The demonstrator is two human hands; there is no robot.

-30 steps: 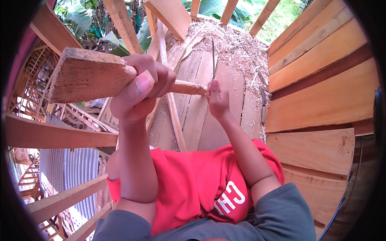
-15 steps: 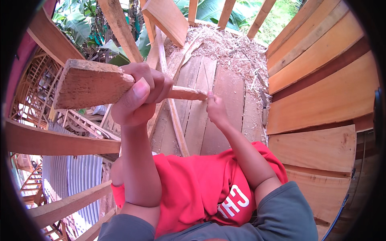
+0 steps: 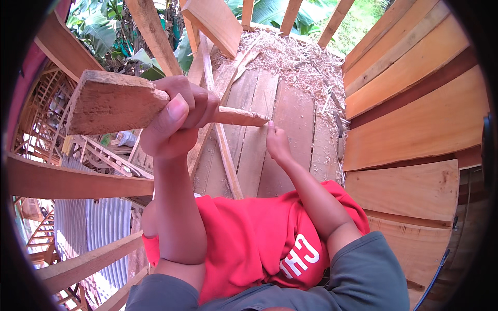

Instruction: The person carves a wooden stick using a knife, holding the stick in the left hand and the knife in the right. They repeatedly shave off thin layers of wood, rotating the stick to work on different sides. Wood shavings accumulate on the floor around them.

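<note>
A roughly cut wooden piece [image 3: 111, 103], with a broad flat block at one end and a narrow tapering shaft, lies across the view in front of me. My left hand [image 3: 179, 114] is wrapped round it where the block meets the shaft, thumb toward me. At the thin far tip, my right hand [image 3: 277, 139] is closed with its thumb and fingers pinched against the end. The fingers' undersides are hidden there. Red cloth [image 3: 254, 233] with white lettering covers my lap below both forearms.
Plank flooring [image 3: 285, 160] bears heaped wood shavings [image 3: 295, 59] at the far end. A machete-like tool [image 3: 340, 145] lies at the right, beside stacked boards [image 3: 410, 124]. Posts and a thick leaning beam [image 3: 215, 26] stand far left. A rail [image 3: 83, 179] crosses at left.
The wooden piece and both hands have shifted very slightly, the block end a little up and left. Both hands keep the same hold.
</note>
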